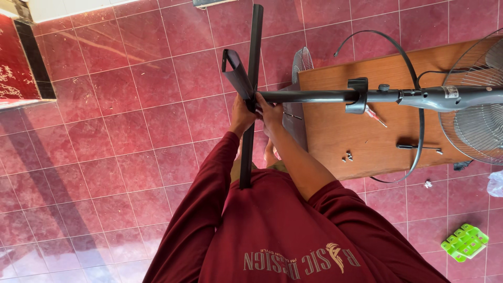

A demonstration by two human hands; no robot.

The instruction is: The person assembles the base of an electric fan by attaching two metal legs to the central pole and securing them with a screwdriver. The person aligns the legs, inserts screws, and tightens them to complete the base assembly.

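Gripping the hub of a black cross-shaped fan base (251,78), the left hand (242,112) and the right hand (270,112) both close around the joint where the base bars meet the dark stand pole (309,96). The fingers curl tight; neither hand is spread. The pole runs horizontally from the hands across a brown wooden table (335,141) to the fan motor housing (445,97) and wire grille (479,126). A second grille (301,60) leans at the table's near edge, close to the right hand. Loose screws (348,156), a screwdriver (376,116) and a black hoop (414,78) lie on the table. Red floor tiles (115,131) stretch open beyond the left hand; a green object (464,242) lies well apart.
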